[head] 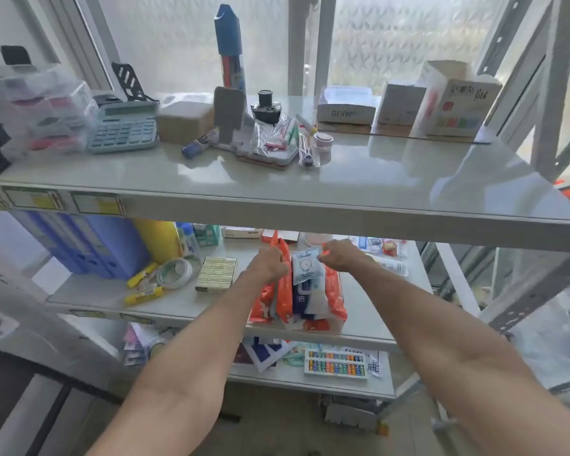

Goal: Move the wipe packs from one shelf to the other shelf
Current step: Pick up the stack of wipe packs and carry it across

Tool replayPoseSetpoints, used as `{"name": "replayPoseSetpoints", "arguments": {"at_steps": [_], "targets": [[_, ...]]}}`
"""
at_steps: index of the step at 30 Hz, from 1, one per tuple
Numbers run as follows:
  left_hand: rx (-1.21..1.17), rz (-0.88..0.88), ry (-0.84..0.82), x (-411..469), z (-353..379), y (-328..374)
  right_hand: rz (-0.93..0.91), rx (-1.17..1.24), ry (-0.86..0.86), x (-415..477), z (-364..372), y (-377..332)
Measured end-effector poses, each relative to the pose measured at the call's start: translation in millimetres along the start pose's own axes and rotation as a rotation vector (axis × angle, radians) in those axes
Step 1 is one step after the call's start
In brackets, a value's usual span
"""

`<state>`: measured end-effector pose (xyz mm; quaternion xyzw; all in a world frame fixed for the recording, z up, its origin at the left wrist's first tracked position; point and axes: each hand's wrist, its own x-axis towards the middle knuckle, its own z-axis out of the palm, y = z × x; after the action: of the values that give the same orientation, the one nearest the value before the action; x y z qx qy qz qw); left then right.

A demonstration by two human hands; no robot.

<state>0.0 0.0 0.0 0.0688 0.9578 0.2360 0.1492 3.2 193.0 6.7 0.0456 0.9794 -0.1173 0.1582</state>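
- Wipe packs [305,299] stand bunched on the middle shelf [191,304], right of a yellow box [216,274].
- Left hand [266,263] pinches an orange pack [285,258], fingers curled shut.
- Right hand [341,256] grips the small blue pack [306,268] on top by its far right corner.

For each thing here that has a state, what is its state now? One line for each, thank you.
Left hand: closed on an orange wipe pack.
Right hand: holding the small pale blue wipe pack by its corner.
Other wipe packs: stacked on the middle shelf, not yet moved.
Top shelf: front right part bare.
Ink bottle: upright, cap on.
Tape roll: lying tilted on the middle shelf.
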Motion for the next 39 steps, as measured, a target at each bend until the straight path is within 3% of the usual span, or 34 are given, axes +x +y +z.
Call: {"name": "replayPoseSetpoints", "arguments": {"at_steps": [5, 11, 17, 23, 30, 39], "targets": [[-0.007, 0.038, 0.024, 18, 0, 10, -0.019, 0.145, 0.021, -7, -10, -10], [-0.071, -0.001, 0.036, 44, 5, -1, 0.121, 0.248, -0.059, 13, -2, 9], [-0.281, -0.311, 0.146, 52, 29, -30, 0.184, 0.385, -0.039, 15, 21, 19], [-0.758, -0.549, -0.053, 71, 69, -80, 0.452, 0.802, -0.169, 25, 54, 29], [-0.934, -0.427, -0.253, 69, 66, -85, 0.514, 1.011, -0.228, 39, 78, 27], [-1.079, -0.433, -0.496, 63, 59, -82, 0.505, 1.191, -0.220, 46, 95, 25]]}}
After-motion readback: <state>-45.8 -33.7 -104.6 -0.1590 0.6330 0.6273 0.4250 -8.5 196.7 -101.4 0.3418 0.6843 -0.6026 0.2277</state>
